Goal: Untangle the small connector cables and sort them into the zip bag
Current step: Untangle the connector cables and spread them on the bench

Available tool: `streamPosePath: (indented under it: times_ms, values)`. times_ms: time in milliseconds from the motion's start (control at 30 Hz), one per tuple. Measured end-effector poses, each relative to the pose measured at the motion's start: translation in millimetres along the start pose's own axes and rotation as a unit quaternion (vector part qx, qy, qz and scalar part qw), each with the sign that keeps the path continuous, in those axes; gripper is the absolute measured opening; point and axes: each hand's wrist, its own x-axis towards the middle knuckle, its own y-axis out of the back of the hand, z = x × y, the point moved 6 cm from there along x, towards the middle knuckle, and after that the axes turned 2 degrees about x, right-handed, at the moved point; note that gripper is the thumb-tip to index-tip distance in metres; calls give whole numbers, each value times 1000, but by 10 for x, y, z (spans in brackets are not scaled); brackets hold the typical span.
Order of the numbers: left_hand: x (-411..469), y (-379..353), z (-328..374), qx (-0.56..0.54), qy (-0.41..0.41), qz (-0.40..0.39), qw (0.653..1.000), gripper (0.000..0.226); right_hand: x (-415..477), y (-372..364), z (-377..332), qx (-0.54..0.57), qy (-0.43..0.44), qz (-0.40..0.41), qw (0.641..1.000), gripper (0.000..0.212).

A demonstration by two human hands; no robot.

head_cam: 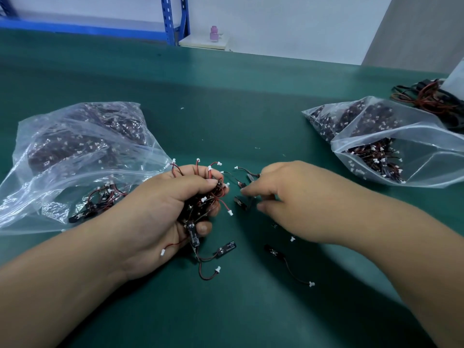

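Green matting covers the desk point(251, 101), with a white wall, a blue shelving rack point(173, 18) and a pink bottle point(214, 33) beyond its far edge. Toward the left edge lies the left zip bag point(75, 151), mouth open toward the person, packed with dark cables, and a few cables sit just inside the opening. Toward the right edge lies the right zip bag point(401, 146), also open and partly filled. A wire pile point(426, 94) of red and black leads sits behind it, near the far right corner. The left hand point(160, 212) is at mid-desk, palm turned inward, fingers and thumb curled round a bunch of connector cables point(208, 197). White plugs and red-black leads stick out above the fist and hang below it. The right hand point(283, 194) is just beside the bunch, its index finger and thumb bracketing a single cable point(241, 203) with a black module. Motion blur prevents confirming whether the fingertips have closed on it. A loose cable point(288, 264) lies separately on the desk toward the near edge. The step in hand appears to be separation: one cable is being drawn from the bunch. The next move likely calls for a firm pinch on the module or plug rather than the thin lead, then a slow pull away from the bunch. The left hand should slacken enough to release snagged loops before the freed cable goes to a bag. Which bag receives sorted cables cannot be determined.
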Motion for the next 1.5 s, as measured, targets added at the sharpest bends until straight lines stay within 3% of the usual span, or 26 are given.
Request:
streamPosePath:
  times_ms: [167,367,467,600,767,900,1133,1300,1500]
  values:
    - [34,34,-16,0,-9,-16,1000,16,-18,-58,-165,49,38,-33,998,32]
    - [138,96,-47,-33,-6,-14,999,14,-99,19,-314,112,52,-11,992,26]
    - [165,102,-45,-56,-3,-21,998,23,-125,-83,-439,73,66,-51,994,29]
    - [170,121,-46,-107,10,-20,994,22,-122,-114,-505,59,73,-48,994,10]
    - [163,143,2,-143,16,-49,988,16,-125,57,-382,69,39,-63,995,9]
    - [186,150,8,-133,1,-52,990,21,-163,246,-187,137,-15,-34,990,10]
    - [222,185,-32,-111,-1,-62,992,16,-165,329,-12,219,-33,-42,974,7]
    - [267,229,-73,-94,12,-40,995,16,-144,423,191,197,-61,11,978,22]
    - [271,224,-77,-87,14,-31,996,21,-60,113,31,103,-18,-46,993,30]
